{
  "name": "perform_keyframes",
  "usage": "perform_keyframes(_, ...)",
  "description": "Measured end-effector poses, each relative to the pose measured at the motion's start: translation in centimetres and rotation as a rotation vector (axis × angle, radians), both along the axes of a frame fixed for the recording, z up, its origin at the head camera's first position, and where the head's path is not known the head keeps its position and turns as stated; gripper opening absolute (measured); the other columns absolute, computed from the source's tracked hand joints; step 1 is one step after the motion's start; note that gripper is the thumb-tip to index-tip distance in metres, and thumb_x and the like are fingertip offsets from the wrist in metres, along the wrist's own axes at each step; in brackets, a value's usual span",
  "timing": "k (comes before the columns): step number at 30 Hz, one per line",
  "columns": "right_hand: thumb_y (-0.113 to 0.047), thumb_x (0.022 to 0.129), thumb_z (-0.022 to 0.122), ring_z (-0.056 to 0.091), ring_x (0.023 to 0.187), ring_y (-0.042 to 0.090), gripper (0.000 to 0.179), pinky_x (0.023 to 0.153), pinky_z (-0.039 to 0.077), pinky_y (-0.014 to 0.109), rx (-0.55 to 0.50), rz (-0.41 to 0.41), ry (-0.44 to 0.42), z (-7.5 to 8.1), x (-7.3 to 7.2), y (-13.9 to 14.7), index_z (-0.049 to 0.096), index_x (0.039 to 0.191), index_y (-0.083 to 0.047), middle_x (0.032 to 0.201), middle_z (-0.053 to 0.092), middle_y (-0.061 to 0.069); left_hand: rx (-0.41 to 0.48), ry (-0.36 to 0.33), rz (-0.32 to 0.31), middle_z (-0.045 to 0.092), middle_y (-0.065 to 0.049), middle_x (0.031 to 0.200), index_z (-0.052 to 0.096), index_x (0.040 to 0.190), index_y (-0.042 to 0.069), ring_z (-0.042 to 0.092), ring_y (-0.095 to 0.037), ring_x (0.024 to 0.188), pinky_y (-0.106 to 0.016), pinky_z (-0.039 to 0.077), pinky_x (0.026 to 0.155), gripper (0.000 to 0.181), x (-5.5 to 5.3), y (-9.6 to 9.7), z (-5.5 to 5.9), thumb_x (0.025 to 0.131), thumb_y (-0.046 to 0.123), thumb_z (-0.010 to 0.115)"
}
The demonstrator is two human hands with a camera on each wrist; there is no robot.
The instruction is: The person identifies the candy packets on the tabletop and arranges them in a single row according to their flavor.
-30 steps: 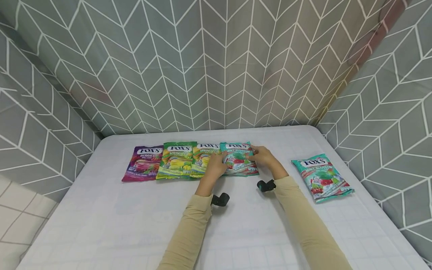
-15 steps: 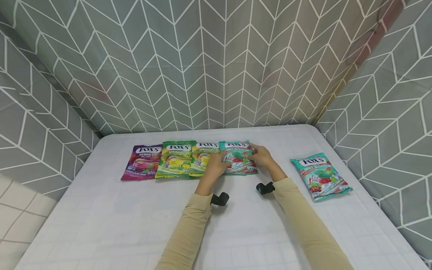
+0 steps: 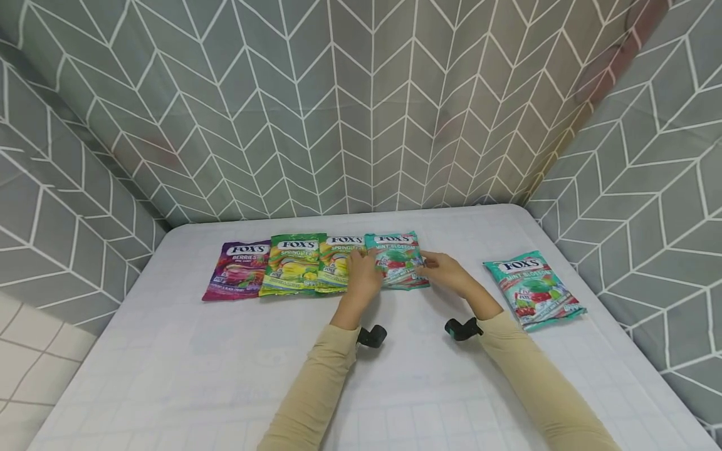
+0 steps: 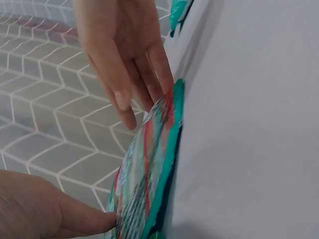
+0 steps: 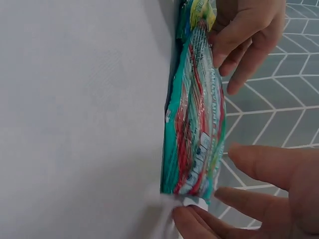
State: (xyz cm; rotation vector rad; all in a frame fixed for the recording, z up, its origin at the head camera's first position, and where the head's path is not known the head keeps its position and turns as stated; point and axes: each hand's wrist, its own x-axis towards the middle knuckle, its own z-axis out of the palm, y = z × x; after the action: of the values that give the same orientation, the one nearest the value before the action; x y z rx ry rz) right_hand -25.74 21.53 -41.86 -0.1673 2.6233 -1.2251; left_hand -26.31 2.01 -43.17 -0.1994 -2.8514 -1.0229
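Observation:
A teal Mint Blossom candy bag (image 3: 398, 258) lies flat at the right end of a row of candy bags. My left hand (image 3: 363, 275) is at its left edge, partly covering the neighbouring yellow-green Spring Tea bag (image 3: 334, 270); the left thumb (image 4: 87, 217) touches the teal bag's surface. At the other edge is my right hand (image 3: 448, 274), its fingers loosely extended beside the bag's lower right corner, gripping nothing. In the right wrist view both hands flank the teal bag (image 5: 199, 124), which rests on the white surface.
Further left in the row are a green Spring Tea bag (image 3: 294, 266) and a purple Berries bag (image 3: 239, 272). A second Mint Blossom bag (image 3: 536, 291) lies tilted at the right of the white table (image 3: 225, 369). A patterned grey curtain (image 3: 361, 113) stands behind.
My right hand has loosened from the teal bag's right edge and shifted slightly down and right. The left hand has changed its finger position at the left edge. The bags keep their places.

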Motion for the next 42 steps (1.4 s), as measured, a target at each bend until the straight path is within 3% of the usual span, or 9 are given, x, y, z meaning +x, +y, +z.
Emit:
perform_keyframes(4, -0.021, 0.099, 0.054, 0.041, 0.129, 0.044, 0.055, 0.102, 0.037, 0.053, -0.028, 0.055, -0.018, 0.4, 1.7, 1.3, 0.037, 0.144, 0.007, 0.139, 0.043, 0.032, -0.06, 0.161, -0.017, 0.046, -0.028, 0.126, 0.054, 0.132, -0.005, 0.04, -0.037, 0.114, -0.041, 0.04, 0.092, 0.059, 0.3, 1.0, 0.2, 0.076, -0.007, 0.072)
perform_keyframes(7, -0.021, 0.1, 0.053, 0.043, 0.128, 0.044, 0.051, 0.101, 0.039, 0.053, -0.047, 0.078, 0.017, 0.5, 3.1, 2.2, 0.042, 0.14, 0.008, 0.138, 0.045, 0.031, -0.045, 0.194, -0.068, 0.048, -0.026, 0.124, 0.055, 0.131, -0.005, 0.043, -0.036, 0.114, -0.039, 0.043, 0.091, 0.056, 0.6, 2.2, 0.2, 0.078, -0.007, 0.072)
perform_keyframes(11, -0.018, 0.099, 0.055, 0.048, 0.123, 0.044, 0.045, 0.098, 0.041, 0.055, -0.016, 0.055, 0.127, 0.7, 4.9, 3.5, 0.049, 0.135, 0.008, 0.134, 0.05, 0.028, 0.025, 0.093, -0.141, 0.048, -0.023, 0.126, 0.054, 0.133, -0.004, 0.048, -0.034, 0.116, -0.039, 0.049, 0.088, 0.052, 1.1, 4.5, 0.1, 0.084, 0.0, 0.071)
perform_keyframes(16, -0.019, 0.099, 0.056, 0.05, 0.118, 0.047, 0.041, 0.093, 0.043, 0.058, 0.07, -0.06, 0.236, 1.4, 6.6, 6.4, 0.053, 0.131, 0.006, 0.129, 0.053, 0.029, 0.047, -0.042, -0.208, 0.055, -0.017, 0.123, 0.056, 0.131, 0.0, 0.055, -0.027, 0.112, -0.033, 0.05, 0.087, 0.046, 2.0, 8.0, 0.3, 0.087, 0.007, 0.069)
perform_keyframes(24, -0.032, 0.102, 0.049, 0.046, 0.12, 0.046, 0.049, 0.089, 0.041, 0.058, 0.076, -0.382, 0.282, 1.4, 8.3, 13.4, 0.051, 0.135, 0.004, 0.13, 0.052, 0.029, 0.212, -0.231, -0.251, 0.067, -0.005, 0.088, 0.064, 0.119, 0.0, 0.061, -0.012, 0.07, -0.021, 0.048, 0.058, 0.033, 3.1, 12.8, 0.6, 0.087, 0.006, 0.068)
perform_keyframes(29, -0.036, 0.101, 0.048, 0.041, 0.123, 0.048, 0.055, 0.09, 0.039, 0.059, 0.064, -0.581, 0.221, 0.8, 8.6, 16.2, 0.047, 0.138, 0.004, 0.136, 0.045, 0.031, 0.332, -0.329, -0.246, 0.069, -0.003, 0.073, 0.068, 0.113, -0.002, 0.06, -0.009, 0.058, -0.021, 0.049, 0.054, 0.027, 3.6, 14.8, 0.0, 0.087, 0.005, 0.068)
perform_keyframes(33, -0.031, 0.102, 0.044, 0.032, 0.126, 0.055, 0.059, 0.095, 0.034, 0.063, 0.078, -0.561, 0.14, 0.8, 8.7, 17.3, 0.034, 0.142, 0.011, 0.14, 0.033, 0.039, 0.366, -0.43, -0.237, 0.069, -0.003, 0.068, 0.067, 0.115, -0.001, 0.064, -0.009, 0.063, -0.02, 0.048, 0.067, 0.03, 4.1, 16.1, -0.5, 0.087, 0.008, 0.069)
perform_keyframes(37, -0.03, 0.103, 0.04, 0.027, 0.127, 0.059, 0.066, 0.099, 0.029, 0.066, 0.075, -0.466, 0.052, 1.0, 8.9, 17.7, 0.019, 0.142, 0.019, 0.138, 0.026, 0.046, 0.46, -0.526, -0.251, 0.071, -0.006, 0.073, 0.063, 0.121, -0.004, 0.069, -0.015, 0.071, -0.021, 0.05, 0.073, 0.036, 4.9, 16.9, -0.7, 0.088, 0.008, 0.068)
perform_keyframes(42, -0.036, 0.104, 0.036, 0.024, 0.128, 0.06, 0.072, 0.101, 0.027, 0.067, 0.067, -0.412, -0.024, 1.1, 8.9, 17.7, 0.012, 0.142, 0.021, 0.139, 0.023, 0.047, 0.536, -0.591, -0.312, 0.071, -0.011, 0.079, 0.056, 0.127, -0.01, 0.071, -0.02, 0.078, -0.023, 0.052, 0.077, 0.042, 5.5, 17.2, -0.7, 0.088, 0.004, 0.065)
